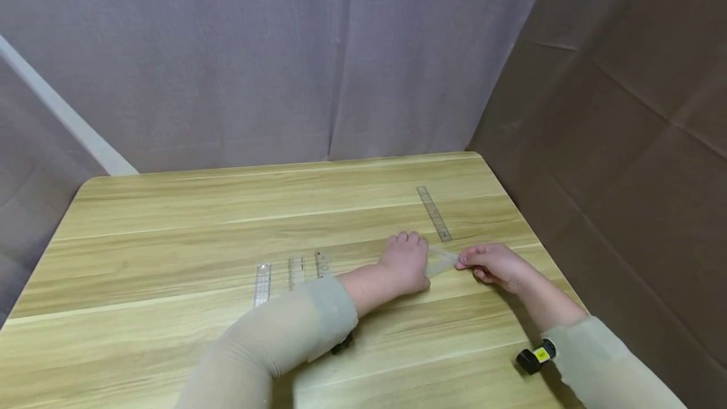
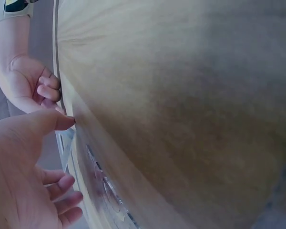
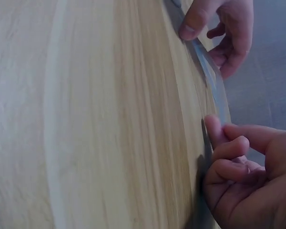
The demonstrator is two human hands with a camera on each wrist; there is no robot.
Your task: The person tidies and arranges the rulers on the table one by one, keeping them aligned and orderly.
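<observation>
A clear plastic ruler [image 1: 442, 263], triangular in outline, lies between my two hands on the wooden table [image 1: 227, 207], right of centre. My left hand [image 1: 406, 264] covers its left end. In the left wrist view the left hand [image 2: 24, 167] has its thumb tip against the ruler's edge and its fingers loosely curled, holding nothing. My right hand [image 1: 491, 264] pinches the right corner between thumb and forefinger. The right wrist view shows that pinch [image 3: 214, 131], with the ruler [image 3: 210, 76] running up to the left hand [image 3: 224, 28].
Three clear rulers [image 1: 295, 272] lie side by side left of my left forearm. A darker ruler [image 1: 434, 213] lies farther back on the right. Grey curtain stands behind the table and brown board along the right edge. A black-and-yellow device [image 1: 536, 356] sits at my right wrist.
</observation>
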